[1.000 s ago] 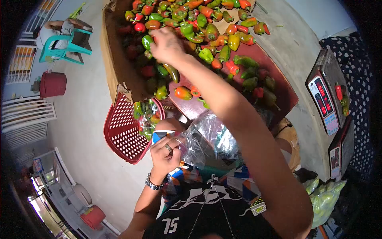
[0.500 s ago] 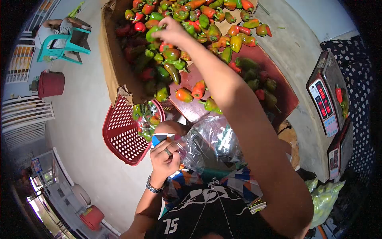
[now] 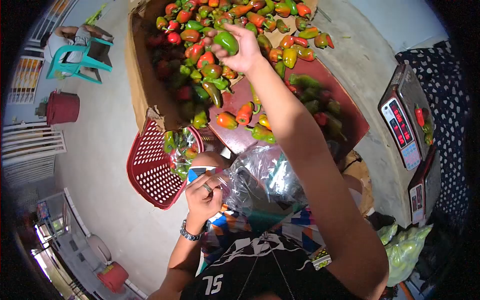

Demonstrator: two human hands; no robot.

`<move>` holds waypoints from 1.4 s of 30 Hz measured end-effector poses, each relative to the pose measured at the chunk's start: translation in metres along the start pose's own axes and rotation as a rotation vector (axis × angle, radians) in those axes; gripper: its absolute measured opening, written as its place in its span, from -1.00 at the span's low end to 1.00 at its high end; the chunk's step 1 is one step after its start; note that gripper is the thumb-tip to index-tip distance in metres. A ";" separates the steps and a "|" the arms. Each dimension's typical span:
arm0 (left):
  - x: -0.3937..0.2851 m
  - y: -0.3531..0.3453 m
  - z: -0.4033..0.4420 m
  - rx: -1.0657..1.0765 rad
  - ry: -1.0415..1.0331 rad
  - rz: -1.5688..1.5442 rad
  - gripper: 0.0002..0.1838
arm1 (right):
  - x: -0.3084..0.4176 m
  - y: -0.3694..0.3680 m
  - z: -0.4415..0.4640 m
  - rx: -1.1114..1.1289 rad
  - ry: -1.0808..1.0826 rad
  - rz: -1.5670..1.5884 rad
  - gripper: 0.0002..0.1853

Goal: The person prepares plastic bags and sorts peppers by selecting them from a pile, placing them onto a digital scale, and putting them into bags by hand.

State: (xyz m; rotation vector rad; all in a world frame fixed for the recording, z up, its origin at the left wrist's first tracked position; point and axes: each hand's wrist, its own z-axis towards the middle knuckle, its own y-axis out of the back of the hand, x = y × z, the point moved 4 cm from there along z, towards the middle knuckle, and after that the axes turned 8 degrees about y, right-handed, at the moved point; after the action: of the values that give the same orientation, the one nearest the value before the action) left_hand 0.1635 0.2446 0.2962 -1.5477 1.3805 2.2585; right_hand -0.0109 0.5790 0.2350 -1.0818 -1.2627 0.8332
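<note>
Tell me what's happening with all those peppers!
Someone's right hand is holding up a green pepper over a big pile of red, green and yellow peppers. The left hand is holding a clear plastic bag near the person's lap. Beside the person's knee, a red basket has another clear bag in it, with peppers inside.
</note>
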 end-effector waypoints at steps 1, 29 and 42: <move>0.001 0.000 0.000 -0.011 -0.003 0.004 -0.66 | 0.004 -0.005 -0.007 0.076 -0.035 -0.015 -0.69; -0.015 -0.019 -0.001 0.025 -0.018 0.126 -0.71 | 0.508 0.079 -0.487 -1.718 0.234 -2.495 -0.28; -0.016 -0.021 0.001 0.014 0.014 0.175 -0.69 | 0.546 0.115 -0.488 -1.498 -0.055 -2.641 -0.36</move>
State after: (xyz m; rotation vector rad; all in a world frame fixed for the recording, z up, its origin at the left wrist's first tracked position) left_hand 0.1816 0.2638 0.2950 -1.4955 1.5902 2.3319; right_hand 0.5611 1.0445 0.3112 0.4729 -1.8324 -2.2423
